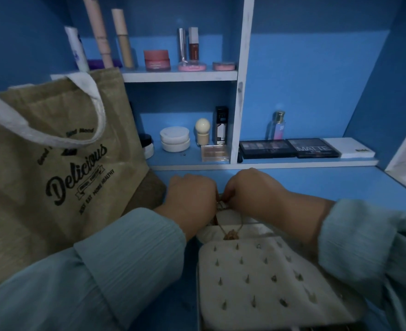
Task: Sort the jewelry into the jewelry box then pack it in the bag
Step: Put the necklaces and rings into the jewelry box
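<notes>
Both hands meet at the far edge of the open white jewelry box (264, 273), which lies on the blue desk (316, 185) at near right. The left hand (190, 199) is curled into a loose fist, knuckles up; its fingertips are hidden, so whether it pinches the chain cannot be told. The right hand (252, 187) has its fingers curled and pinches the top of a thin gold necklace (228, 231) between the two hands. The chain hangs down in a narrow loop, and its pendant rests on the box's cushioned far section. The nearer padded panel of the box carries rows of small stud earrings (247, 278). A tan jute tote bag (54, 168) printed "Delicious" stands upright at the left, its white handles drooping, just beside the left forearm. On the far shelves (180, 76) stand cosmetic tubes, jars and compacts; eyeshadow palettes (290, 148) lie flat at the right.
</notes>
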`<state>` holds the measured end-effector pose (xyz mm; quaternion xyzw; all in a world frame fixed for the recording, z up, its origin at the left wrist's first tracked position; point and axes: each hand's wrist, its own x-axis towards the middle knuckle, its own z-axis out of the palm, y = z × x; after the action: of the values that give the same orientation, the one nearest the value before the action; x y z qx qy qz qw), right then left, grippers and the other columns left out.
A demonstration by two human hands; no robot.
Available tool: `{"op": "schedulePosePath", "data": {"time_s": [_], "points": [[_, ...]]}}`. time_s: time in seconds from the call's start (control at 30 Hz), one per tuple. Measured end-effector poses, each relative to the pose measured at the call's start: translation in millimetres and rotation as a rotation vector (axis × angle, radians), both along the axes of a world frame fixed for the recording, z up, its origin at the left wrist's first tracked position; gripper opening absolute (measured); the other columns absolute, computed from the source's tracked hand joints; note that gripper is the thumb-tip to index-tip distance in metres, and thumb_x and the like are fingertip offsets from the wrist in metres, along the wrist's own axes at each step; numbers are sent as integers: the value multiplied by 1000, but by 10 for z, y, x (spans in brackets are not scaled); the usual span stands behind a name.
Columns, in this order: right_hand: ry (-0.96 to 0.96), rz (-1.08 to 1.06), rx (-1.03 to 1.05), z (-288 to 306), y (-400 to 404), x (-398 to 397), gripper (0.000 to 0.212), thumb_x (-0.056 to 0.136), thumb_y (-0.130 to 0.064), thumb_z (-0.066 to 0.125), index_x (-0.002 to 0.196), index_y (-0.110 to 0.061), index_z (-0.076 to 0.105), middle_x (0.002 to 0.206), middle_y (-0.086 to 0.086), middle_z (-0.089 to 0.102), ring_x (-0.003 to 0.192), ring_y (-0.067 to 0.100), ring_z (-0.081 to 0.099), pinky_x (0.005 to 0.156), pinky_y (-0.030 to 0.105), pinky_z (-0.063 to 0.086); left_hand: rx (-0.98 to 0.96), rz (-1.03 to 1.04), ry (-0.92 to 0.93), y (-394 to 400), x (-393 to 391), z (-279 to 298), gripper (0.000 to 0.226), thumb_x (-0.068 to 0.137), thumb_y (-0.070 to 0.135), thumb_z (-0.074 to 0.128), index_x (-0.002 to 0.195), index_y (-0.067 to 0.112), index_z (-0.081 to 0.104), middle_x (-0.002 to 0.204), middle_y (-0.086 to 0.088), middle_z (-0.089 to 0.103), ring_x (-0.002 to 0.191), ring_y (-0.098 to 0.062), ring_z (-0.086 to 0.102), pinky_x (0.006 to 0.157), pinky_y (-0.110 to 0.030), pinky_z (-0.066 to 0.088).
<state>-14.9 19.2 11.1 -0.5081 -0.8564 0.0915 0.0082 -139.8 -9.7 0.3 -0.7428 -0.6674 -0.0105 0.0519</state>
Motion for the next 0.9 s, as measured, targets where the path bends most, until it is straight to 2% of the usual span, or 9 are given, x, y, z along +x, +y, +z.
{"op": "schedulePosePath", "data": {"time_s": [0.13, 0.33, 0.4, 0.5, 0.63, 0.7, 0.77, 0.83, 0.9], "points": [[-22, -7, -25, 5, 28, -19, 23, 88, -19, 55, 102, -21, 72, 105, -1, 66, 93, 18, 60, 86, 31, 51, -60, -1, 8, 58, -12, 10, 24, 94, 30, 47, 111, 25, 63, 110, 2, 59, 102, -19, 53, 87, -32, 36], [31, -3, -103, 101, -21, 35, 22, 89, -19, 55, 102, -16, 73, 108, -2, 66, 100, 15, 59, 90, 27, 48, -192, 45, -134, 118, -42, 39, 22, 90, 35, 52, 98, 18, 64, 93, 2, 58, 90, -16, 55, 76, -30, 40], [69, 0, -135, 139, -42, 75, 21, 88, -18, 57, 102, -19, 73, 102, -10, 63, 98, 11, 57, 87, 22, 47, -244, 63, -184, 116, -30, 62, 26, 89, 37, 55, 100, 16, 63, 100, 1, 61, 93, -16, 57, 82, -31, 46], [137, -19, -138, 158, -72, 142, 19, 85, -16, 62, 100, -25, 71, 89, -15, 51, 87, 5, 50, 74, 14, 42, -310, 60, -208, 62, -24, 118, 28, 90, 35, 55, 109, 17, 65, 111, 0, 62, 102, -15, 56, 85, -27, 46], [159, -13, -79, 148, -111, 234, 21, 86, -19, 62, 102, -30, 69, 89, -16, 47, 88, 5, 48, 79, 18, 39, -335, 25, -276, -49, -57, 163, 20, 88, 36, 59, 106, 28, 65, 113, 7, 59, 104, -10, 54, 87, -25, 46], [122, 24, -63, 126, -142, 253, 22, 89, -22, 57, 103, -34, 69, 93, -17, 46, 95, 7, 47, 82, 19, 40, -336, 28, -293, -85, -63, 168, 20, 87, 37, 60, 106, 31, 65, 113, 9, 58, 102, -9, 53, 87, -24, 45], [10, 81, -47, 92, -173, 240, 29, 94, -22, 49, 108, -39, 67, 103, -9, 45, 108, 14, 43, 90, 23, 41, -330, 26, -290, -111, -49, 169, 21, 86, 38, 61, 106, 32, 64, 114, 10, 58, 104, -9, 53, 88, -24, 45], [-100, 127, -30, 77, -214, 221, 35, 96, -19, 43, 114, -43, 62, 103, -6, 40, 112, 20, 39, 93, 28, 41, -326, 19, -297, -145, -35, 177, 23, 87, 38, 60, 108, 32, 64, 115, 10, 57, 106, -9, 52, 88, -24, 44], [-89, 131, -45, 98, -250, 230, 37, 96, -16, 44, 111, -42, 64, 103, -6, 41, 113, 21, 37, 94, 29, 40, -327, 13, -316, -177, -28, 191, 23, 88, 38, 58, 109, 33, 64, 115, 10, 57, 106, -9, 52, 88, -25, 44]]}}
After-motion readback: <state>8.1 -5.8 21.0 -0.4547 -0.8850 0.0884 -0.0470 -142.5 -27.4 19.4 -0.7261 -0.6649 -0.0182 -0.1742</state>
